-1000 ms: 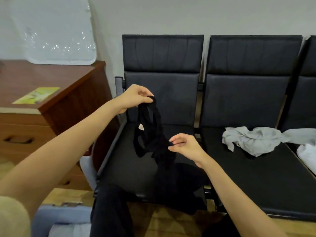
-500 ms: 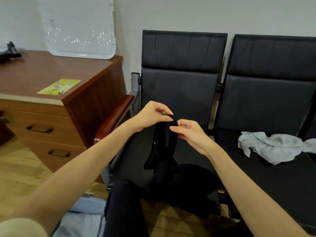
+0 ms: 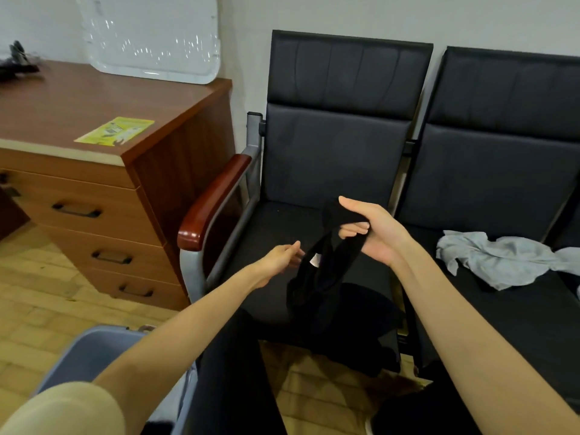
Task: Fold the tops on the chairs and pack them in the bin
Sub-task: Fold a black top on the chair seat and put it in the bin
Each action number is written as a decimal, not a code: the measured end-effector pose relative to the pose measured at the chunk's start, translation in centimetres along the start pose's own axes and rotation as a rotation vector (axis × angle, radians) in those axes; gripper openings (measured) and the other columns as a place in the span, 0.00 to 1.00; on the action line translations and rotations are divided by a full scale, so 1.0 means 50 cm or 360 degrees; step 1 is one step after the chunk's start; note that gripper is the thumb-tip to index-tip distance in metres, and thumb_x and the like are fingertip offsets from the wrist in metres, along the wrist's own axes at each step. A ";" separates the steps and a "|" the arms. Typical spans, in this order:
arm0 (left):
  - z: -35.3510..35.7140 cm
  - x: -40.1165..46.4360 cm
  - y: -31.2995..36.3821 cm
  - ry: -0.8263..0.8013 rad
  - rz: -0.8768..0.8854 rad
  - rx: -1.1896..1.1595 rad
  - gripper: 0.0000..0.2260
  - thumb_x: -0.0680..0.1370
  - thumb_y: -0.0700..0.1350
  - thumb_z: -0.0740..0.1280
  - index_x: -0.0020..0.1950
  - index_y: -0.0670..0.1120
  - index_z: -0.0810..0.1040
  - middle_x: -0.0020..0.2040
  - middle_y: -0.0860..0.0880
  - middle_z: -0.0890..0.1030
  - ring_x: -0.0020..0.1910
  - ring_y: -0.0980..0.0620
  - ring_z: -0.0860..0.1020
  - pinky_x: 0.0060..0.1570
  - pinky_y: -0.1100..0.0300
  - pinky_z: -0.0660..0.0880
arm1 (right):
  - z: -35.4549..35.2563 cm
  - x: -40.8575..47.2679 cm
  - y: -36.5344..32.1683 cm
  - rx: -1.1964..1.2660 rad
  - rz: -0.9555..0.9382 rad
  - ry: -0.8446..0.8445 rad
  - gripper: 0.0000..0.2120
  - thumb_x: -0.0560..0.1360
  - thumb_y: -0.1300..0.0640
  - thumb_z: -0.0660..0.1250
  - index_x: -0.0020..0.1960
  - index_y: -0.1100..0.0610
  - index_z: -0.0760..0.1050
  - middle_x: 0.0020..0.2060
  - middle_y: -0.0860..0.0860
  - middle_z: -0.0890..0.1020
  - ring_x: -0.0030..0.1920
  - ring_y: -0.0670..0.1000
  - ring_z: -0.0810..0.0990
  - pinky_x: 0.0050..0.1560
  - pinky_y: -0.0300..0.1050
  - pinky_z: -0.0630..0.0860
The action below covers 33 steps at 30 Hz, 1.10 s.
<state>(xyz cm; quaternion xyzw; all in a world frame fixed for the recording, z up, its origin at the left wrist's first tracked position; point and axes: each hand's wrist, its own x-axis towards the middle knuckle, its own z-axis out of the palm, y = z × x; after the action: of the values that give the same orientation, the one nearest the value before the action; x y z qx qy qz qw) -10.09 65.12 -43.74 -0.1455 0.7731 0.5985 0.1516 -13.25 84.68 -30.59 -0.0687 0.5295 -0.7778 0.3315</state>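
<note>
Wooden desk (image 3: 103, 127); pale wall (image 3: 345, 14)

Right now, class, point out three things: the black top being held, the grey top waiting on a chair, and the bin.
black top (image 3: 317, 277), head view, on the hanging body.
grey top (image 3: 489, 255), head view, on its crumpled middle.
bin (image 3: 94, 350), head view, on its near inner wall.

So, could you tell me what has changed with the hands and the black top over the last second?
The right hand has taken over the black top by its straps; the left hand has let go and dropped lower, open beside it. The grey top still lies crumpled on the next chair.
</note>
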 end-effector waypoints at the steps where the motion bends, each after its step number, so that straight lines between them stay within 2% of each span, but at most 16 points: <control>1: 0.009 0.004 -0.015 -0.0076 -0.0069 -0.0041 0.25 0.81 0.62 0.53 0.62 0.46 0.77 0.60 0.47 0.80 0.60 0.49 0.77 0.67 0.51 0.68 | -0.002 -0.003 0.001 0.0030 0.0007 0.0016 0.11 0.75 0.58 0.70 0.34 0.56 0.77 0.27 0.48 0.51 0.24 0.44 0.57 0.31 0.39 0.60; 3: 0.023 -0.001 -0.038 -0.0228 -0.0209 -0.0089 0.30 0.79 0.67 0.51 0.66 0.47 0.76 0.62 0.47 0.80 0.62 0.47 0.77 0.66 0.50 0.70 | -0.008 -0.007 0.004 0.0076 0.0001 0.0044 0.11 0.75 0.58 0.70 0.34 0.55 0.78 0.28 0.47 0.51 0.24 0.44 0.57 0.31 0.39 0.59; 6: 0.029 -0.020 -0.051 -0.0429 -0.0397 -0.0134 0.33 0.79 0.68 0.48 0.63 0.44 0.77 0.54 0.43 0.81 0.52 0.44 0.81 0.51 0.53 0.78 | -0.022 -0.010 0.007 0.0122 -0.0024 0.0086 0.07 0.75 0.59 0.70 0.39 0.55 0.75 0.27 0.47 0.53 0.24 0.44 0.57 0.31 0.38 0.60; 8: 0.019 -0.025 -0.053 -0.0474 -0.0499 -0.0243 0.30 0.80 0.66 0.48 0.65 0.44 0.74 0.55 0.44 0.80 0.48 0.44 0.82 0.47 0.51 0.79 | -0.033 -0.012 0.007 0.0165 -0.0028 0.0133 0.06 0.75 0.60 0.69 0.45 0.54 0.72 0.26 0.46 0.59 0.24 0.43 0.60 0.29 0.38 0.63; 10: 0.002 -0.025 -0.052 -0.0440 -0.0621 -0.0362 0.27 0.81 0.63 0.50 0.64 0.44 0.73 0.52 0.45 0.79 0.46 0.45 0.81 0.48 0.51 0.77 | -0.046 -0.012 0.006 0.0216 -0.0054 0.0179 0.07 0.75 0.61 0.68 0.47 0.54 0.71 0.28 0.47 0.66 0.25 0.43 0.64 0.30 0.38 0.66; 12: -0.017 -0.027 -0.046 -0.0426 -0.0726 -0.0403 0.25 0.82 0.61 0.51 0.61 0.43 0.75 0.50 0.44 0.79 0.47 0.45 0.79 0.53 0.51 0.75 | -0.055 -0.016 0.002 0.0219 -0.0097 0.0189 0.06 0.75 0.61 0.68 0.50 0.56 0.73 0.36 0.49 0.75 0.32 0.45 0.73 0.35 0.39 0.71; 13: -0.025 -0.030 -0.041 -0.0422 -0.0751 -0.0444 0.24 0.82 0.60 0.53 0.61 0.43 0.76 0.49 0.43 0.80 0.48 0.44 0.79 0.54 0.51 0.74 | -0.059 -0.020 0.000 0.0214 -0.0109 0.0208 0.07 0.75 0.60 0.68 0.52 0.57 0.74 0.40 0.50 0.78 0.38 0.47 0.78 0.40 0.41 0.75; 15: -0.032 -0.044 -0.025 -0.0375 -0.0746 -0.0609 0.18 0.81 0.57 0.58 0.57 0.45 0.77 0.46 0.45 0.80 0.46 0.46 0.79 0.50 0.53 0.76 | -0.071 -0.031 0.000 0.0243 -0.0085 0.0280 0.12 0.74 0.59 0.69 0.57 0.60 0.76 0.47 0.52 0.82 0.51 0.51 0.81 0.50 0.45 0.78; 17: -0.035 -0.056 -0.003 -0.0288 -0.0647 -0.0889 0.11 0.81 0.52 0.61 0.51 0.46 0.78 0.42 0.48 0.80 0.42 0.49 0.79 0.45 0.55 0.77 | -0.084 -0.044 0.007 0.0313 0.0021 0.0370 0.15 0.74 0.59 0.69 0.60 0.62 0.75 0.50 0.54 0.81 0.56 0.53 0.80 0.53 0.48 0.77; 20: -0.043 -0.075 0.034 -0.0138 -0.0391 -0.1281 0.08 0.80 0.48 0.63 0.51 0.45 0.78 0.46 0.48 0.81 0.47 0.50 0.80 0.52 0.55 0.76 | -0.104 -0.063 0.028 0.0350 0.0249 0.0517 0.11 0.76 0.60 0.68 0.57 0.60 0.75 0.43 0.53 0.82 0.47 0.52 0.82 0.45 0.47 0.79; 23: -0.056 -0.098 0.071 0.0020 -0.0126 -0.1297 0.10 0.80 0.43 0.65 0.59 0.40 0.78 0.57 0.44 0.81 0.54 0.48 0.80 0.52 0.56 0.78 | -0.133 -0.080 0.046 0.0425 0.0306 0.0605 0.16 0.76 0.64 0.68 0.62 0.60 0.74 0.43 0.54 0.82 0.38 0.51 0.85 0.34 0.43 0.81; 25: -0.061 -0.118 0.095 0.0107 0.0075 -0.1263 0.14 0.78 0.38 0.66 0.64 0.40 0.74 0.59 0.43 0.80 0.56 0.47 0.80 0.47 0.57 0.79 | -0.143 -0.095 0.043 0.0427 0.0301 0.0579 0.14 0.77 0.65 0.65 0.63 0.61 0.75 0.47 0.55 0.82 0.40 0.50 0.85 0.34 0.43 0.81; 27: -0.067 -0.140 0.115 0.0153 0.0256 -0.1176 0.15 0.76 0.31 0.65 0.61 0.42 0.75 0.55 0.43 0.82 0.53 0.48 0.81 0.48 0.58 0.80 | -0.144 -0.110 0.034 0.0360 0.0223 0.0481 0.15 0.76 0.65 0.65 0.63 0.60 0.76 0.54 0.55 0.82 0.47 0.50 0.85 0.41 0.44 0.83; 30: -0.072 -0.171 0.142 0.0229 0.0472 -0.0883 0.17 0.73 0.26 0.66 0.58 0.41 0.78 0.47 0.45 0.84 0.49 0.50 0.83 0.48 0.61 0.80 | -0.145 -0.133 0.006 0.0197 -0.0059 0.0301 0.29 0.63 0.60 0.75 0.63 0.60 0.76 0.59 0.55 0.81 0.57 0.51 0.82 0.59 0.46 0.78; 31: -0.073 -0.181 0.152 0.0272 0.0532 -0.0795 0.17 0.72 0.26 0.66 0.57 0.40 0.78 0.46 0.45 0.85 0.49 0.49 0.83 0.47 0.61 0.80 | -0.144 -0.141 -0.003 0.0067 -0.0167 0.0257 0.31 0.59 0.60 0.78 0.62 0.59 0.78 0.58 0.55 0.81 0.61 0.52 0.79 0.64 0.48 0.75; 33: -0.074 -0.199 0.173 0.0380 0.0633 -0.0641 0.15 0.72 0.27 0.68 0.56 0.40 0.79 0.44 0.46 0.85 0.47 0.50 0.84 0.45 0.62 0.80 | -0.146 -0.156 -0.017 -0.0204 -0.0362 0.0263 0.28 0.57 0.60 0.78 0.57 0.56 0.82 0.52 0.52 0.82 0.66 0.55 0.75 0.69 0.55 0.70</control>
<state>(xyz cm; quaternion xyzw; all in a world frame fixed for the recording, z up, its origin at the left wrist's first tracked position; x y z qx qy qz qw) -4.75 64.07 -31.17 -0.0877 0.6647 0.7362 -0.0925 -10.95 95.14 -31.08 -0.0850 0.5923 -0.7780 0.1915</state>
